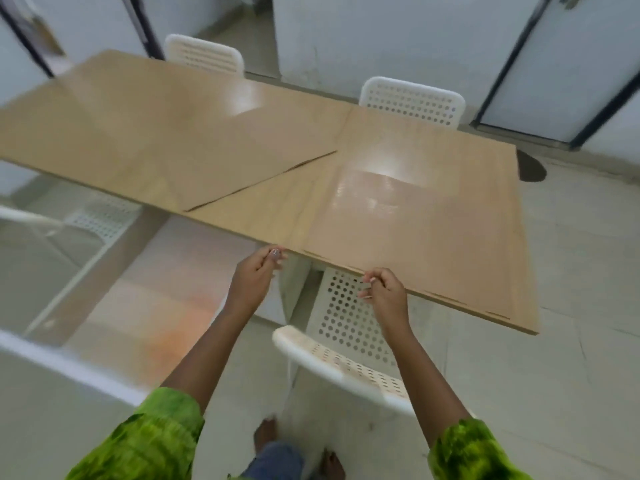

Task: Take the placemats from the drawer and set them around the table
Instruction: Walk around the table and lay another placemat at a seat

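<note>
A tan placemat [415, 237] lies flat on the near right part of the wooden table [156, 140], its front edge along the table's near edge. My right hand [382, 292] pinches that front edge of the placemat near its middle, thumb on top. My left hand [258, 271] is at the table's edge just left of the placemat's near left corner, fingers curled. Blur hides whether it holds anything. No other placemat is plainly visible.
The table is two tops joined, with a slanted gap [263, 181] between them. A white perforated chair [349, 341] stands right under my hands. Two more chairs [412, 98] stand at the far side, one [90, 223] at the left. Doors and walls lie beyond.
</note>
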A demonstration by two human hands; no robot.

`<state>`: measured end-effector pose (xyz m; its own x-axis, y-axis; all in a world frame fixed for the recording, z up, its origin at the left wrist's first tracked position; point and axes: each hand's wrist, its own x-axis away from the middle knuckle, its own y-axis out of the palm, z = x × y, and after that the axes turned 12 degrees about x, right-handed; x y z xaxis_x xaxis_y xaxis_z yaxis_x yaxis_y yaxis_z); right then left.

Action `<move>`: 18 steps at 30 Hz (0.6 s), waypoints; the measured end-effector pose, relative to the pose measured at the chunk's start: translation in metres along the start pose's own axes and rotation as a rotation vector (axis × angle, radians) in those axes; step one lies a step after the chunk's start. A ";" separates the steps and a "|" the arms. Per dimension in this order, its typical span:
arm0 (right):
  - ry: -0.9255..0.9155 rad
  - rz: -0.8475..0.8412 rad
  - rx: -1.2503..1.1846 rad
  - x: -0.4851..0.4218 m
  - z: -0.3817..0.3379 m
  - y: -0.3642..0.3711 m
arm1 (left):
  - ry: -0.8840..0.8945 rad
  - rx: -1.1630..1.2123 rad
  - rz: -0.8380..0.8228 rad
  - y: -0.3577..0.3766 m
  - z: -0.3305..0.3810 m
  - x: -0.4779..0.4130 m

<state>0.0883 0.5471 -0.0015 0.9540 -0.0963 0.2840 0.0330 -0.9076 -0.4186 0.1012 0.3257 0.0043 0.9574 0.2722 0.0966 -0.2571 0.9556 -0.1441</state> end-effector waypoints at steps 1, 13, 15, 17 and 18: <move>0.006 -0.038 -0.012 0.007 -0.006 0.016 | -0.004 0.027 0.039 -0.016 -0.002 0.007; 0.014 -0.267 -0.074 0.092 -0.090 0.255 | -0.043 0.185 0.208 -0.259 -0.023 0.053; 0.031 -0.271 -0.095 0.103 -0.104 0.291 | -0.047 0.183 0.212 -0.302 -0.026 0.053; 0.039 -0.271 -0.111 0.110 -0.117 0.321 | -0.069 0.196 0.217 -0.335 -0.029 0.049; 0.038 -0.270 -0.114 0.113 -0.125 0.335 | -0.083 0.205 0.222 -0.351 -0.030 0.045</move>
<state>0.1696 0.1809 -0.0019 0.9033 0.1421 0.4048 0.2489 -0.9421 -0.2246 0.2380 -0.0005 0.0294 0.8632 0.4766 0.1664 -0.4876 0.8726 0.0298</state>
